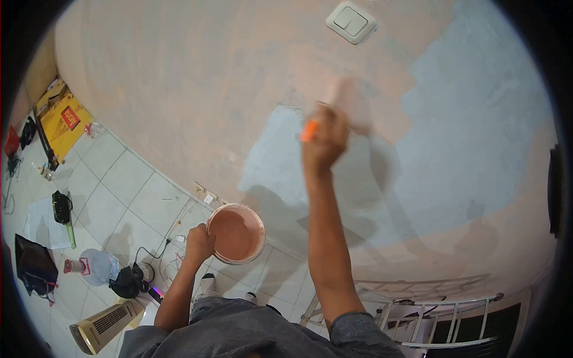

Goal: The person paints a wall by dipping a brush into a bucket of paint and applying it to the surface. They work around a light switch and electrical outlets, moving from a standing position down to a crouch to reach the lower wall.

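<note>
My left hand (200, 243) grips the rim of a round bucket (236, 233) holding pinkish-brown paint, low in front of my body. Higher up, my right hand (325, 134) is closed around the orange handle of a paintbrush (343, 96), whose head is smeared by motion against the wall. Around the brush the wall (179, 89) is pink, with pale blue areas to the left and right of my right forearm. A white light switch (351, 22) sits on the wall above the brush.
A metal ladder (453, 343) lies at the lower right. On the tiled floor at left are a yellow cardboard piece (62, 122), a water bottle (101, 267), cables, a black bag (36, 265) and a beige heater (107, 325). Wall sockets (209, 198) are near the bucket.
</note>
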### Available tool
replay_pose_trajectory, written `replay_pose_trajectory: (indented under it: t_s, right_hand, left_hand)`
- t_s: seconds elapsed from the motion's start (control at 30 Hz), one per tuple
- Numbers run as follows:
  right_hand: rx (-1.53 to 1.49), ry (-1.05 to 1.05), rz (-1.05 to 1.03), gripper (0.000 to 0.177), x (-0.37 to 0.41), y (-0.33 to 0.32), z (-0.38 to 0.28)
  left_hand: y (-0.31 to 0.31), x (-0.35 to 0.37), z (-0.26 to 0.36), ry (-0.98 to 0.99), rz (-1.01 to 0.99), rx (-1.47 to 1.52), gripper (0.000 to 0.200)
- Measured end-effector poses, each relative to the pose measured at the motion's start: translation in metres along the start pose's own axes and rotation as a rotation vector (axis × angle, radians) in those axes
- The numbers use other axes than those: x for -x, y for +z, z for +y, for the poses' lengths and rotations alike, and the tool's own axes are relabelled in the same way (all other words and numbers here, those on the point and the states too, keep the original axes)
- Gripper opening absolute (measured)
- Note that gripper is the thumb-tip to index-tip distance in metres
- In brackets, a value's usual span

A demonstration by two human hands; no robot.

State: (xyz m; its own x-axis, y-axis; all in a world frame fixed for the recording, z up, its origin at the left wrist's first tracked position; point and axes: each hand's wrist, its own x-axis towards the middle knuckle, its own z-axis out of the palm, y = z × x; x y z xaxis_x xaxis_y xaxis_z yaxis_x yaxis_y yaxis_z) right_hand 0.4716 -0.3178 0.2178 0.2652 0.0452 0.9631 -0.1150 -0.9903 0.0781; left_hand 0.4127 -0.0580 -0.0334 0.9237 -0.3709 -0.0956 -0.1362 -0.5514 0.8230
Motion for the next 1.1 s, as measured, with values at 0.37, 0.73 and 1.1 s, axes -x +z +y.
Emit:
replay_pose_trajectory:
  t_s: [0.37, 0.73, 1.1]
  right_hand:
    - [-0.440, -0.002, -0.107, 0.018, 0.020, 0.028, -0.009]
    - [0.123, 0.214, 0.113, 0.016, 0.071, -0.116, 0.069]
    - [-0.312, 0.012, -0.106, 0.028, 0.045, 0.028, -0.047]
  left_hand:
    - [0.014, 0.010, -0.028, -0.024, 0.011, 0.020, 0.024]
    - [-0.005, 0.009, -0.026, -0.021, 0.021, -0.050, 0.024]
    - [-0.013, 0.024, -0.037, -0.084, 0.080, -0.088, 0.021]
